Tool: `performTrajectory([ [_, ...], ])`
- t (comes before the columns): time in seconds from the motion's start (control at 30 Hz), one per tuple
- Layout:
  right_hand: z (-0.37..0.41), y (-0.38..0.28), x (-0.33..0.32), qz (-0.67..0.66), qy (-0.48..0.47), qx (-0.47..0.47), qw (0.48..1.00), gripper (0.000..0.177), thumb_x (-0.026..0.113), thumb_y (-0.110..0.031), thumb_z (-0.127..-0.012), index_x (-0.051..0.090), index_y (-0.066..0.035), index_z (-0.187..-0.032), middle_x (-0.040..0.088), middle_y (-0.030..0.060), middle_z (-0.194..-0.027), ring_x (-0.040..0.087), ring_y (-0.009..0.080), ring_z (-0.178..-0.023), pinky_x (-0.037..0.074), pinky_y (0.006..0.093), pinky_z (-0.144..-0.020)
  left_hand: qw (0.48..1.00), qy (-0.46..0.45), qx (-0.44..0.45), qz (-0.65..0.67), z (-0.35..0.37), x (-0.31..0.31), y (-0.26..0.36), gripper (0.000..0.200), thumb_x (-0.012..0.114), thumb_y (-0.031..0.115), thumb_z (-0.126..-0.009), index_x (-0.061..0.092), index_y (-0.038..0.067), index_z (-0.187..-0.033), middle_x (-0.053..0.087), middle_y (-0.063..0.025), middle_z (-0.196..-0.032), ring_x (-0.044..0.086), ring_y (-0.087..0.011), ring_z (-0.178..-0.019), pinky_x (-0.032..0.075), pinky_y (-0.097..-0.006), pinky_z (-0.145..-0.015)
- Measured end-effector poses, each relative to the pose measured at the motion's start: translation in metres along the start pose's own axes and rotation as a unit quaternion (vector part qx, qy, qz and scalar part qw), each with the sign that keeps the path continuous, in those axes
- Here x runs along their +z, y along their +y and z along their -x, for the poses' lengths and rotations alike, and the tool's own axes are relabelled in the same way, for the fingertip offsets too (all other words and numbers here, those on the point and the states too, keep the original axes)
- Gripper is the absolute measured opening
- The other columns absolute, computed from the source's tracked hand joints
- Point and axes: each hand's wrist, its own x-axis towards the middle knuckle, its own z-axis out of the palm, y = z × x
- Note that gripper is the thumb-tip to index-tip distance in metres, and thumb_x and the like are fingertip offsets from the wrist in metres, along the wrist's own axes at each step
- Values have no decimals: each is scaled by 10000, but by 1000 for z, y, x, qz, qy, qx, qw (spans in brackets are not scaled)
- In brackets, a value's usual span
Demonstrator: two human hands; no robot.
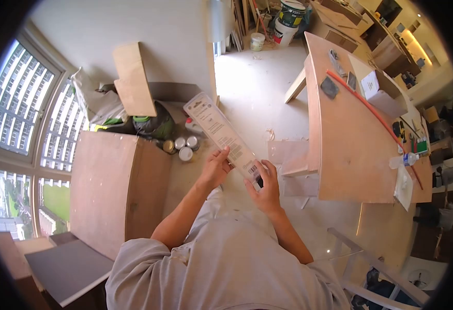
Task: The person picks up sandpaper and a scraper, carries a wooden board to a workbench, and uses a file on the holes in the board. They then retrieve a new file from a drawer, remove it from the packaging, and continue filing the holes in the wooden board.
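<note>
A long, flat package [219, 129] with printed text and a barcode is held up in front of me, running diagonally from upper left to lower right. My left hand [217, 168] grips its left edge around the middle, thumb on the printed face. My right hand [265, 185] holds the lower right end near the barcode, fingers curled round the edge. Something dark shows at that end, too small to make out. The far end of the package points toward several cans [185, 154] on the floor.
On the right stands a wooden table [340, 170] with an orange-red tube [371, 106], a white box [379, 93] and a plastic bottle [403, 160]. A large wooden box [102, 186] is at left by the window. Buckets [286, 32] stand at the back; a metal frame [376, 274] is lower right.
</note>
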Motion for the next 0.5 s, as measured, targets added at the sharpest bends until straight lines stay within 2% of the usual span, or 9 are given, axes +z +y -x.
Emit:
performTrajectory([
  [0.07,-34,19,6,48,20,-32,998,497,682,-113,-805,525,-28,-1270,574,206,-1128,605,295,-875,498,355,-771,1000,16,-1,-2,-40,2,3,345,450,262,-1002,505,11,-1233,581,-94,-1220,569,-199,-1104,472,-390,-928],
  [0.13,-65,39,11,-27,-3,100,995,437,669,-88,-822,548,-12,-1235,611,173,-1059,626,252,-901,504,326,-774,999,27,-10,-26,-82,11,20,346,448,264,-1003,505,12,-1233,609,-78,-1164,584,-185,-1069,476,-385,-918],
  [0.17,-77,47,12,-65,-15,171,983,408,663,-76,-830,559,-4,-1217,629,156,-1025,636,231,-915,507,312,-775,999,20,-12,-33,-105,9,24,348,448,275,-1004,518,12,-1220,631,-64,-1081,598,-161,-988,484,-335,-875],
  [0.27,-142,68,8,-97,13,147,984,302,638,-88,-871,596,23,-1149,661,116,-880,649,178,-825,506,268,-718,996,-10,-30,-84,-170,6,38,360,459,292,-1001,533,3,-1204,636,-68,-1038,594,-145,-922,481,-287,-827],
  [0.3,-162,77,11,-104,36,139,984,233,605,-123,-911,627,31,-1083,654,85,-842,616,135,-768,491,252,-681,994,-16,-31,-100,-195,12,46,363,462,297,-1000,539,0,-1196,638,-67,-1023,593,-139,-897,480,-273,-809],
  [0.37,-202,92,6,-90,24,217,972,236,594,-144,-922,629,35,-1071,636,53,-829,575,108,-733,472,241,-649,990,8,-47,-133,-225,29,62,368,470,306,-998,553,-7,-1172,641,-63,-989,591,-125,-842,482,-250,-764],
  [0.4,-219,100,5,-88,21,256,962,240,589,-155,-928,631,37,-1065,627,37,-822,554,95,-715,462,235,-633,992,-3,-26,-122,-242,38,68,372,472,314,-996,557,-8,-1163,643,-61,-984,592,-122,-834,486,-252,-752],
  [0.43,-234,114,11,-217,63,258,939,240,572,-174,-944,638,40,-1029,591,-15,-802,490,53,-687,415,206,-599,994,-14,-5,-111,-262,50,73,376,475,321,-995,561,-9,-1153,644,-59,-979,593,-120,-826,490,-253,-740],
  [0.5,-258,131,10,-293,85,293,906,235,591,-178,-931,641,37,-1011,582,-21,-790,476,41,-687,392,199,-590,994,-37,10,-100,-299,66,81,383,483,332,-991,567,-14,-1134,645,-60,-980,594,-117,-826,496,-254,-725],
])
